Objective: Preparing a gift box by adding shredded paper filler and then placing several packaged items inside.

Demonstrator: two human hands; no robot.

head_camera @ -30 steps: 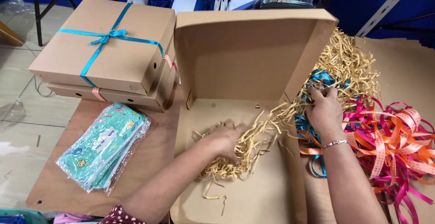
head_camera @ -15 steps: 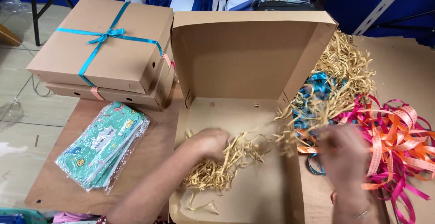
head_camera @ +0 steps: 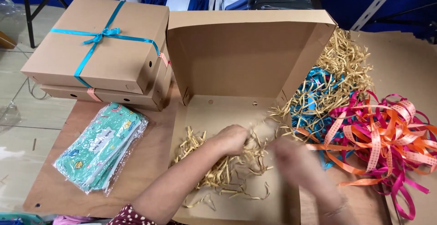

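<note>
the fingers of the left hand [head_camera: 232,139] are curling down into the straw-coloured paper shred [head_camera: 223,166], bunched together on a tuft of it, though how tightly they are gripping cannot be told. the shred is lying in a loose heap on the floor of the open cardboard box [head_camera: 246,61], whose lid is standing upright behind. the right hand [head_camera: 291,156] is showing only as a blur over the box's right edge, so whether its fingers are spread or closed cannot be told. just beyond the box's right wall a bigger pile of shred [head_camera: 341,65] is resting beside blue ribbon [head_camera: 314,97] and a tangle of pink and orange ribbons [head_camera: 387,138]. to the left a green wrapped packet [head_camera: 102,145] is lying on the brown table [head_camera: 145,161], and behind it closed boxes are sitting stacked, the top box [head_camera: 100,47] tied with a blue bow.
</note>
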